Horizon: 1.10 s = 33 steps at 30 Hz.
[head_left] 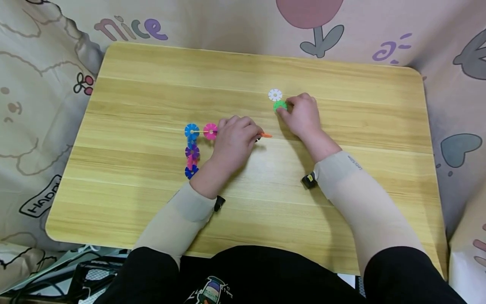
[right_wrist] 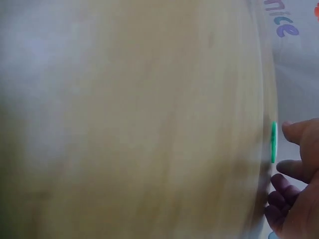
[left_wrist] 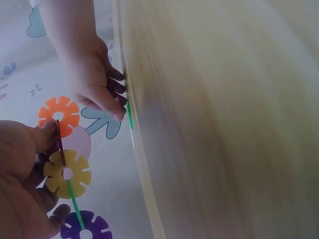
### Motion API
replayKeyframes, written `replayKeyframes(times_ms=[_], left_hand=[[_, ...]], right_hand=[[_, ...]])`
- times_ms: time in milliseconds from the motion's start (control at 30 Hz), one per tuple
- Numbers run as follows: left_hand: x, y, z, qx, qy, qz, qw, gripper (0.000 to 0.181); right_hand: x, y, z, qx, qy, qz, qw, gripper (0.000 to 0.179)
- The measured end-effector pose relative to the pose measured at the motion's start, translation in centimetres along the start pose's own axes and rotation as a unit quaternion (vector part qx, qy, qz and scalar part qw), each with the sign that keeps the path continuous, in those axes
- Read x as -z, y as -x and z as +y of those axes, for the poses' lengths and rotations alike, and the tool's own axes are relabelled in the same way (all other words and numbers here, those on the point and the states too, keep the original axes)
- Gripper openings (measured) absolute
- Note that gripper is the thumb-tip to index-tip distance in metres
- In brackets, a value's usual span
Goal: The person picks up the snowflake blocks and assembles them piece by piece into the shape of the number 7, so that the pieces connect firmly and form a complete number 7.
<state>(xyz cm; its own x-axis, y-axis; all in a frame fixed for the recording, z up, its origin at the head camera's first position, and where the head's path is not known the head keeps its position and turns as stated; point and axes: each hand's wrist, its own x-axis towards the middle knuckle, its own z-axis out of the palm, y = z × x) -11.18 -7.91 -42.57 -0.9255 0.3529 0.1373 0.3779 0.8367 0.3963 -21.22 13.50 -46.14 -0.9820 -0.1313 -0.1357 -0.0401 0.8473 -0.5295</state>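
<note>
A chain of slotted plastic flower discs (head_left: 192, 151) makes a corner at the table's left middle, with blue, pink and purple discs in it. My left hand (head_left: 236, 141) lies over the chain's right end and pinches it near an orange disc (left_wrist: 70, 118). Below that, in the left wrist view, come a yellow disc (left_wrist: 82, 175) and a dark purple disc (left_wrist: 94, 225). Farther back, my right hand (head_left: 303, 114) reaches to a loose green disc (head_left: 280, 105). In the right wrist view its thumb and index finger are spread beside the disc, with no grip visible.
A white disc (head_left: 275, 94) lies just behind the green one. The wooden table (head_left: 341, 202) has rounded corners, and a printed curtain (head_left: 228, 25) hangs around its back and sides. Dark metal framing (head_left: 91, 274) and cables show below the front left edge.
</note>
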Motion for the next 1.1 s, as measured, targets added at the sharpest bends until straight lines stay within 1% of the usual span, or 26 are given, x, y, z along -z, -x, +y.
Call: replayKeyframes(times_ms=[200,367,700,767,833,933,1000,1100], left_hand=[[0.0,-0.1,0.1,-0.002,-0.002,-0.002,1.0000,0.017],[0.1,-0.1,0.2,0.000,-0.004,-0.007,1.0000,0.016],[0.1,-0.1,0.2,0.003,-0.005,-0.011,0.9999,0.017],[0.1,-0.1,0.2,0.006,-0.006,-0.012,0.9999,0.017],[0.0,-0.1,0.1,0.006,-0.006,-0.010,0.9999,0.017],[-0.1,0.0,0.1,0.003,-0.002,-0.001,1.0000,0.017],[-0.1,0.0,0.1,0.000,0.000,0.006,1.0000,0.016],[-0.1,0.0,0.1,-0.002,0.002,0.011,0.9999,0.016]], right_hand=[[-0.1,-0.2,-0.1,-0.009,0.009,0.005,0.9999,0.055],[-0.2,-0.5,-0.2,-0.012,0.008,0.017,0.9998,0.051],[-0.5,-0.8,-0.1,-0.002,-0.008,0.031,0.9995,0.046],[-0.6,-0.8,-0.1,-0.005,-0.022,0.033,0.9992,0.045],[-0.7,-0.8,-0.1,-0.012,-0.048,0.038,0.9980,0.043],[-0.8,-0.5,-0.1,-0.015,-0.092,0.061,0.9938,0.035],[-0.8,-0.3,-0.1,-0.007,-0.116,0.083,0.9898,0.028],[-0.7,0.3,-0.2,0.017,-0.136,0.113,0.9841,0.021]])
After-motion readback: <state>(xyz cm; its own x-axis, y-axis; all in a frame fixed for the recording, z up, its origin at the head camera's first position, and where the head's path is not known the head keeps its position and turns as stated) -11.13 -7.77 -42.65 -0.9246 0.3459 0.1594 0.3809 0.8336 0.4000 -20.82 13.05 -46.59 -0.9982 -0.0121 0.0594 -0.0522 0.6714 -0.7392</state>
